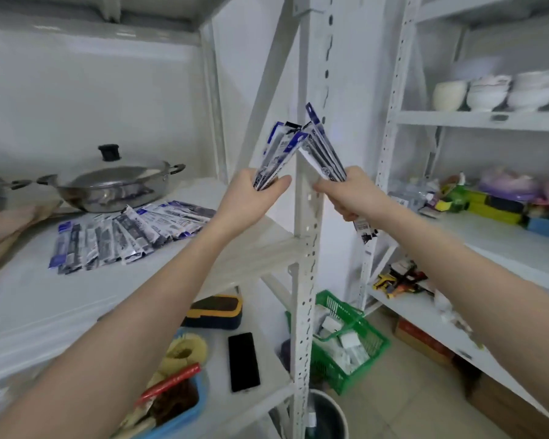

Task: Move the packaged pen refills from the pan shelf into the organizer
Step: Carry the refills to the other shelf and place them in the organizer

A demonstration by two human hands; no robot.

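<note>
Head view, and both hands are up in front of the white shelf post [308,217]. The left hand [251,193] has its fingers and thumb curled round the lower ends of one bundle of packaged pen refills [278,153], which leans up and to the right. The right hand [346,198] grips a second bundle of refill packs [322,144] near the middle, leaning up and to the left, with the bottom ends poking out below the fist. The top ends of the two bundles meet in a peak (touching or just overlapping, hard to tell).

Down on the pan shelf [45,296] to the left, more refill packs [124,232] lie fanned out in a row, just in front of a lidded steel pan [114,185]. On the shelf below sit a black phone [244,361] and a blue bin [171,403] of odds and ends. A green basket [346,340] sits on the floor, and white bowls [495,90] line the right-hand rack.
</note>
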